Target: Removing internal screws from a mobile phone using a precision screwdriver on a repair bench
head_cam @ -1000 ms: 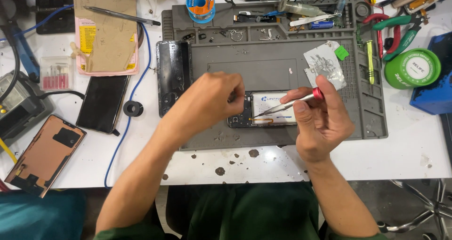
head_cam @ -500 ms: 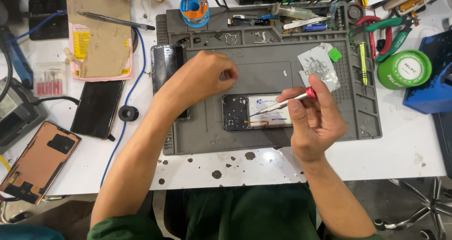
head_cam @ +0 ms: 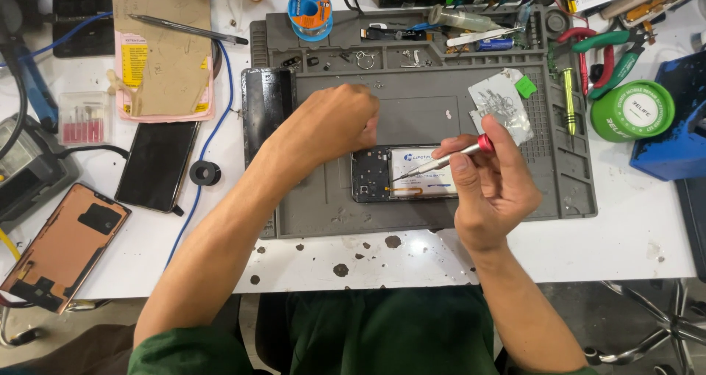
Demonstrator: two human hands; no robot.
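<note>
An opened phone (head_cam: 371, 173) with a white-labelled battery lies flat in the middle of the grey work mat (head_cam: 559, 187). My right hand (head_cam: 494, 193) grips a thin screwdriver (head_cam: 450, 156) with a red cap. Its tip rests on the phone's inside, near the battery's left edge. My left hand (head_cam: 332, 125) hovers above the mat just up and left of the phone, with its fingers curled shut. Whether something small sits between those fingers is hidden.
A black screen panel (head_cam: 266, 110) lies on the mat's left edge and a foil bag (head_cam: 500, 104) at its upper right. A green tape roll (head_cam: 632, 112), pliers (head_cam: 604, 51) and a blue box (head_cam: 680, 125) stand right. A black phone (head_cam: 156, 165) and a copper-coloured back cover (head_cam: 62, 246) lie left.
My left hand has lifted off the opened phone and drawn up and to the left. My right hand keeps the screwdriver on the phone.
</note>
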